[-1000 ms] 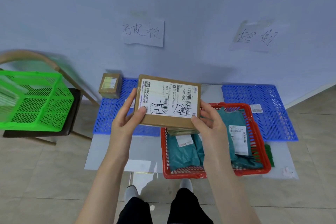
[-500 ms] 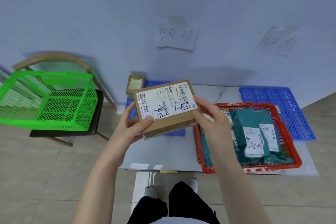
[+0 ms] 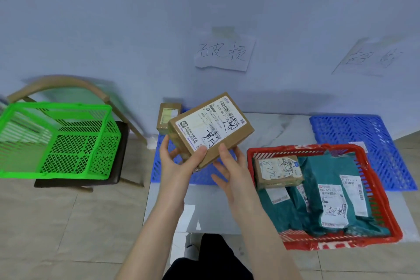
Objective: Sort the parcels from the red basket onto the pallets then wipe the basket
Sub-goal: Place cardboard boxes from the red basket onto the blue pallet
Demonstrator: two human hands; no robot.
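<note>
A brown cardboard parcel (image 3: 210,127) with a white shipping label is held tilted above the left blue pallet (image 3: 159,166). My left hand (image 3: 179,161) grips its lower left corner, thumb on the label. My right hand (image 3: 231,166) touches its lower right edge with the fingers spread underneath. The red basket (image 3: 268,151) sits to the right and holds a small taped box (image 3: 277,171) and several teal bag parcels (image 3: 329,188). A small brown box (image 3: 168,117) stands on the left pallet's far corner. The right blue pallet (image 3: 363,143) lies behind the basket.
A green basket (image 3: 59,141) rests on a dark chair seat (image 3: 118,166) at the left. Two handwritten paper signs (image 3: 225,52) hang on the wall above the pallets. A grey sheet (image 3: 209,207) covers the tiled floor under the pallets and red basket.
The view has swung left. The parcel has moved left and tilted more, away from the red basket and over the left pallet. My right hand has loosened to the parcel's lower edge.
</note>
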